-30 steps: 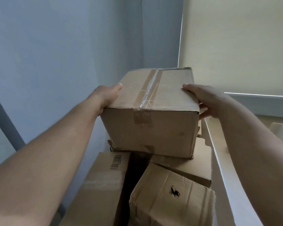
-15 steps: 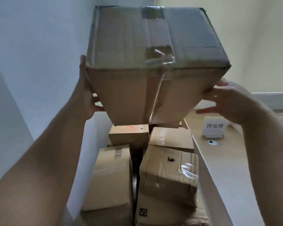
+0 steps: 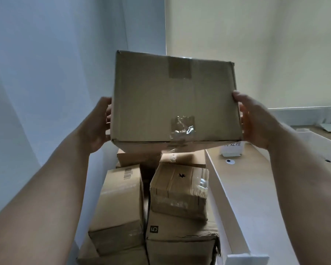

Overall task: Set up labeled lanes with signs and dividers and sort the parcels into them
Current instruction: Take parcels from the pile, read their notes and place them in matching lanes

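Observation:
I hold a brown taped cardboard box (image 3: 174,98) in the air at chest height, one broad taped face turned toward me. My left hand (image 3: 98,125) grips its left side, thumb at the front edge. My right hand (image 3: 256,121) grips its right side the same way. Below it lies a pile of parcels: a barcoded box (image 3: 122,197), a crumpled taped box (image 3: 180,192) and a box marked 5 (image 3: 180,243). A white sign (image 3: 232,150) with Chinese characters stands on the table, its top hidden by the held box.
A wooden table (image 3: 256,197) lies to the right of the pile, with a long white divider (image 3: 223,203) along its left edge and another white divider (image 3: 313,144) further right. A blue-grey wall (image 3: 46,92) closes the left side.
Both hands lifted the box off the top of the pile. It then tipped, and now sits lower and further from me, with a taped face toward me.

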Tool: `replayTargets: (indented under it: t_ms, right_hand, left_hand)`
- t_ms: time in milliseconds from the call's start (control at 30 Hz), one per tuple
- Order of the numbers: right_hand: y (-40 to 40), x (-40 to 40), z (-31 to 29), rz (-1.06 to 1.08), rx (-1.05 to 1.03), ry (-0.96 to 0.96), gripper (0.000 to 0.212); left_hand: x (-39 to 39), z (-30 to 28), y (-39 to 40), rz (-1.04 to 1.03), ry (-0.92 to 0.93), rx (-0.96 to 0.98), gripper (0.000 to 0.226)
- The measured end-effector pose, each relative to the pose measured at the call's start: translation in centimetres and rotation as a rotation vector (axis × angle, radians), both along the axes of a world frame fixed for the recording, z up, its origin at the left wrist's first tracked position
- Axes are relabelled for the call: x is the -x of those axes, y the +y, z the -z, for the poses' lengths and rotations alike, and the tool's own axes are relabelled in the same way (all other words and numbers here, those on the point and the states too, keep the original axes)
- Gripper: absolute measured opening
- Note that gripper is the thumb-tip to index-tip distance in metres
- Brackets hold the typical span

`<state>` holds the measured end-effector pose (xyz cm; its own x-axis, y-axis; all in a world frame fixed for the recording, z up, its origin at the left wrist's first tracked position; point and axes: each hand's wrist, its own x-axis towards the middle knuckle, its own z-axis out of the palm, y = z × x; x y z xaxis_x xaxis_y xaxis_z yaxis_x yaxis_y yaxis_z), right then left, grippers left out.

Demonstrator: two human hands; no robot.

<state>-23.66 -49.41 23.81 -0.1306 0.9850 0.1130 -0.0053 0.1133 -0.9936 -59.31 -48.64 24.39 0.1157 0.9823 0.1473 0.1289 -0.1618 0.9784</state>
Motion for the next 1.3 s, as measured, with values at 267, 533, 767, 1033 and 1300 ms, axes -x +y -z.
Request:
replayTargets:
  t_ms: [267, 533, 767, 1033, 1300]
  right_hand:
    - [-0.6, -2.4, 1.3, -0.177, -0.056, -0.054, 0.014]
    - [0.0, -2.5, 0.7, -0.045, 0.136, -0.135, 0.087]
    - [-0.7, -0.8, 0.0, 0.083, 0.121, -0.270, 0.030]
    - [-0.5, -0.4, 0.7, 0.100, -0.063, -0.176, 0.053]
    - [-0.1, 0.3, 2.8, 0.184, -0.168, -0.197, 0.051]
  left_hand:
    - [-2.0, 1.4, -0.4, -0.047, -0.090, 0.202, 0.116]
    - [-3.4, 0.8, -1.6, -0.123, 0.126, 0.313, 0.070]
    - [-4.8, -0.6, -3.3, -0.175, 0.232, 0.303, 0.034]
    - [-5.1, 0.4, -4.1, -0.127, 0.128, 0.036, 0.030]
    - [-6.4, 2.8, -3.8, -0.180, 0.048, -0.126, 0.054]
